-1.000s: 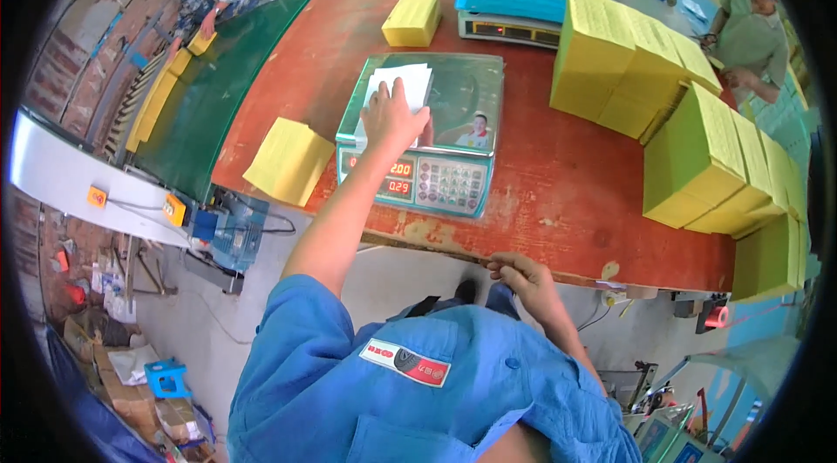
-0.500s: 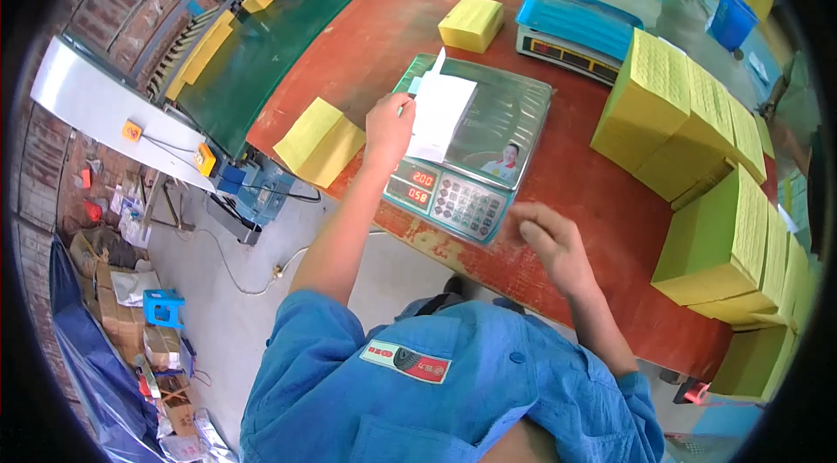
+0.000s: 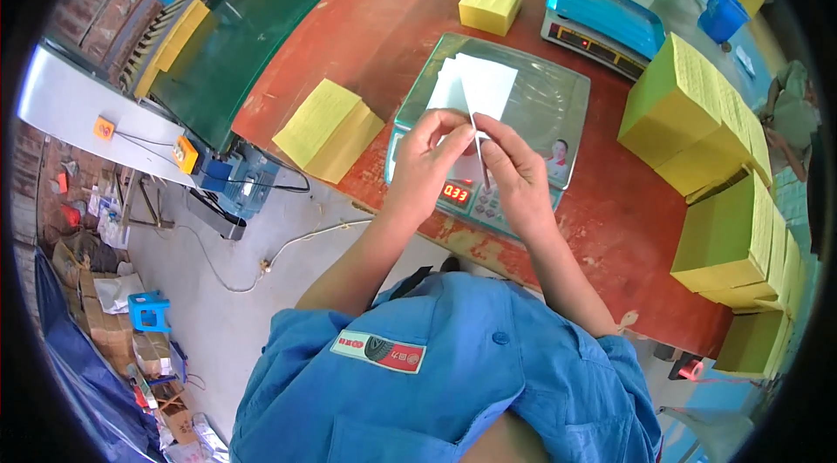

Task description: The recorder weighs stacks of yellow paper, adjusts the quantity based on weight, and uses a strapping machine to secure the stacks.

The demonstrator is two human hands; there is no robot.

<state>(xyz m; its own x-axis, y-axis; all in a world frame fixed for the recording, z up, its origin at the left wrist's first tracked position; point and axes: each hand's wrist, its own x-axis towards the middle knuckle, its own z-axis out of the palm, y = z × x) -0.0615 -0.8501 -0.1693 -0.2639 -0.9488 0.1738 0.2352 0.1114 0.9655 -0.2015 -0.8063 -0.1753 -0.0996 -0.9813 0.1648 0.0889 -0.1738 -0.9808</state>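
White paper sheets [image 3: 475, 88]: held above the steel pan of the near digital scale [image 3: 558, 97], upper edges fanned over the pan, lower edges pinched between both hands. Left hand [image 3: 429, 158]: fingers closed on the lower left portion of the sheets, thumb and forefinger pressed together at the paper edge. Right hand [image 3: 514, 168]: fingers closed on the same lower edge, just beside the left hand, fingertips of both hands touching or nearly so. Both forearms extended from the lower edge over the scale's red display and keypad.

Scale seated on a red-brown table [image 3: 392, 18]. Second scale, blue-topped [image 3: 602, 14], behind and to the right. One yellow paper stack [image 3: 330, 127] near the left table edge, a smaller yellow stack [image 3: 492, 4] behind the near scale. Tall yellow-green bundles [image 3: 689, 110] piled along the right side. Green conveyor belt [image 3: 244, 36] to the left of the table, carrying further yellow stacks.
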